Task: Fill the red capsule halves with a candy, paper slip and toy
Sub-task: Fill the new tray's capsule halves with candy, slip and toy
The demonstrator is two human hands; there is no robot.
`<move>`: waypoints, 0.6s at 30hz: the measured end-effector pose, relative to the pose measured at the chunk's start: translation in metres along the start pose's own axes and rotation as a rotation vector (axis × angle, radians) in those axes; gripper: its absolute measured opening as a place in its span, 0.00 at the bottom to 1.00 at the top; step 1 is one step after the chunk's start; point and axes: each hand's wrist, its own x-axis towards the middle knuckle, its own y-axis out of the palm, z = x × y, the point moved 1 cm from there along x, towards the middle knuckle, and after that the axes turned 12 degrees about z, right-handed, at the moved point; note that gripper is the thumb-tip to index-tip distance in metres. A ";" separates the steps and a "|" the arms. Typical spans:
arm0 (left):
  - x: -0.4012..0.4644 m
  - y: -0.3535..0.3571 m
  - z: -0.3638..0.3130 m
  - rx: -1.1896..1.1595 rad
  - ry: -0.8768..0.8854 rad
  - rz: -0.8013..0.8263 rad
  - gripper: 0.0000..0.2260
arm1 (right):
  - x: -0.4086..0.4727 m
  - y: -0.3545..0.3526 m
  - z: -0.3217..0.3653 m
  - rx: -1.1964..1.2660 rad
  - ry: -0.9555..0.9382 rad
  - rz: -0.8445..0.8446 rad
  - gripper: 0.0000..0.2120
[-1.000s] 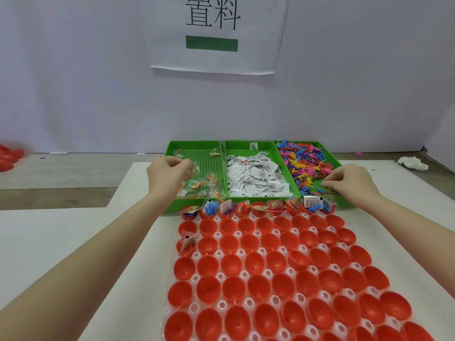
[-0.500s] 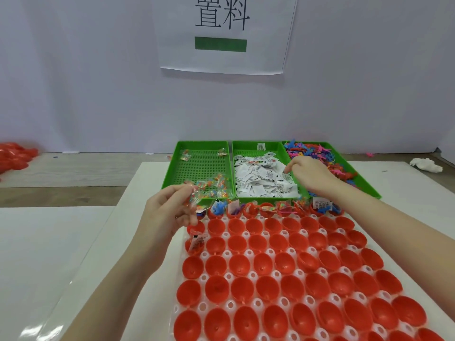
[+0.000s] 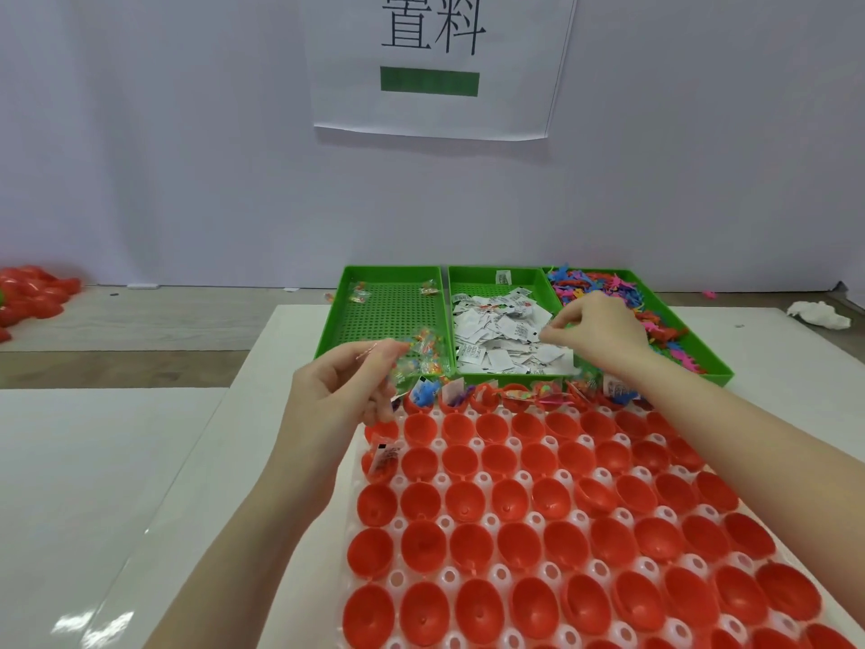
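Rows of open red plastic capsule halves [image 3: 515, 541] sit in a white perforated holder tray [image 3: 491, 522], nearest rows cut off by the frame. Far row already holds items, contents hard to make out. Left hand [image 3: 346, 391] pinches clear-wrapped candies [image 3: 407, 367], blurred, above the holder's far-left corner. Right hand [image 3: 599, 325], fingers curled, pinches among white paper slips [image 3: 505, 339] in the middle green tray [image 3: 472, 278]; grasp unclear. Colourful plastic toys [image 3: 622, 292] lie partly hidden behind it.
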 end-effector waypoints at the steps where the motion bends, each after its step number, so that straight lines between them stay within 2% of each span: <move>1: 0.000 0.000 0.000 0.020 0.016 -0.004 0.18 | -0.004 -0.004 0.005 0.122 -0.027 -0.025 0.08; 3: -0.001 0.001 -0.001 0.051 0.025 -0.009 0.20 | -0.019 -0.013 0.022 0.447 -0.096 0.060 0.08; 5: -0.001 0.004 -0.003 0.068 -0.006 0.012 0.17 | -0.044 -0.023 0.044 0.659 -0.227 0.270 0.05; 7: -0.002 0.007 -0.005 0.080 -0.065 0.063 0.16 | -0.071 -0.030 0.064 0.679 -0.370 0.474 0.06; 9: -0.004 0.011 -0.010 0.053 -0.123 0.145 0.14 | -0.092 -0.033 0.079 0.607 -0.477 0.595 0.06; 13: -0.012 0.019 -0.026 0.006 -0.133 0.358 0.12 | -0.108 -0.032 0.099 0.465 -0.484 0.610 0.08; 18: -0.015 0.017 -0.038 -0.035 -0.149 0.400 0.15 | -0.111 -0.032 0.110 0.485 -0.523 0.563 0.08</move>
